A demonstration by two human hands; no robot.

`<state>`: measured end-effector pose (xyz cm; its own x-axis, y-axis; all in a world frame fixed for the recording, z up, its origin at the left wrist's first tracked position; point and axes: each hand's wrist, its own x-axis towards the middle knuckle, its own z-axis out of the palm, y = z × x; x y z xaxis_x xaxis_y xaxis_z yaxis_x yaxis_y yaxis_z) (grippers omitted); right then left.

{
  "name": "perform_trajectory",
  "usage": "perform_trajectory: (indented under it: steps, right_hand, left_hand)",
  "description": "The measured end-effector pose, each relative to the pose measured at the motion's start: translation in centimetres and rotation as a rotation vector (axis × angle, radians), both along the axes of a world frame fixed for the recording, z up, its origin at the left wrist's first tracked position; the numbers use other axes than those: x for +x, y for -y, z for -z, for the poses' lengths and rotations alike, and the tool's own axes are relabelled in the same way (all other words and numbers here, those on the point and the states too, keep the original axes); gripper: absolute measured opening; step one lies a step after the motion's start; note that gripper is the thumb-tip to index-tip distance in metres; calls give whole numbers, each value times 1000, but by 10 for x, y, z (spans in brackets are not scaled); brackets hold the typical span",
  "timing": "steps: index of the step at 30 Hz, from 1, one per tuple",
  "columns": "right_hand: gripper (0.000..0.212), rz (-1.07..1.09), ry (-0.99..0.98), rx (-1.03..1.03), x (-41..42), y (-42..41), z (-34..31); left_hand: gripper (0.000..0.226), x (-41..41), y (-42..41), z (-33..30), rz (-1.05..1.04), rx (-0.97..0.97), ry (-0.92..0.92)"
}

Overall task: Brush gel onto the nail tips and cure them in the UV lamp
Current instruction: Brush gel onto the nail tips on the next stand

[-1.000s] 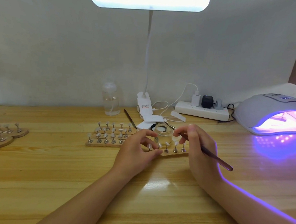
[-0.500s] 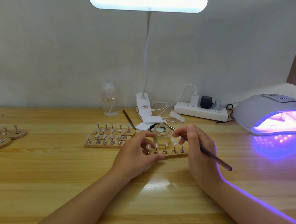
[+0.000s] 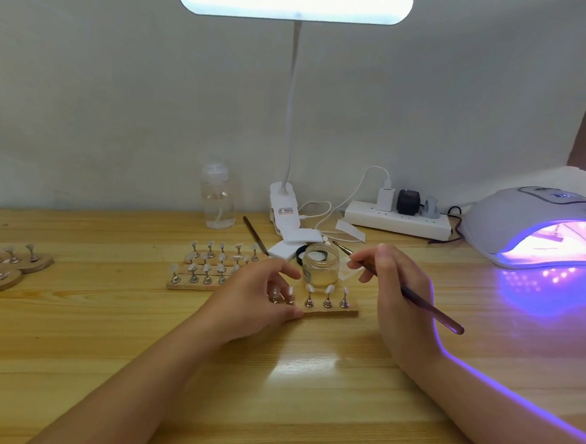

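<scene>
Wooden strip (image 3: 330,312) bearing the nail tips (image 3: 328,289) sits before the open gel jar (image 3: 320,266); the left hand (image 3: 259,305) pinches its end, likely steadying it, while the right hand (image 3: 397,290) grips the brush (image 3: 430,311) pen-fashion. UV lamp (image 3: 541,230) glows far right.

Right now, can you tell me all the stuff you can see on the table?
Desk lamp: one, white, lit, clipped at the table's back edge.
UV lamp: one, white, glowing purple, far right.
Power strip: one, white, with plugs, by the wall.
Bottle: one, clear, left of the desk lamp's clip.
Glass jar: one, clear, open, centre.
Nail tip strip: one, wooden, in front of the glass jar.
More nail tip stands: several, wooden, centre-left and far left.
Spare brush: one, dark, behind the stands.
Left hand: holds the nail tip strip's left end.
Right hand: fingers pinch a brush, purple-brown.
</scene>
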<state>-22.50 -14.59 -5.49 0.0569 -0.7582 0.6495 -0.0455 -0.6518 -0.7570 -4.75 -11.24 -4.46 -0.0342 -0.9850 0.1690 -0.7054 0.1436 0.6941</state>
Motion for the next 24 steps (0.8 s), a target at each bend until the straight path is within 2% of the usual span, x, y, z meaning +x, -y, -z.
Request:
perform_trajectory:
  steps: [5,13,24]
  right_hand:
    - [35,1,-3,8,0,0,-1]
    - [31,-1,-60,-3,1,-1,1]
    - [34,-9,-80,-13,2,-1,1]
  left_hand:
    - [28,-9,-1,4,-52,-96,-35]
    - [41,-20,1,14,-70,-242,16]
    - [39,-24,-1,17,-79,-321,25]
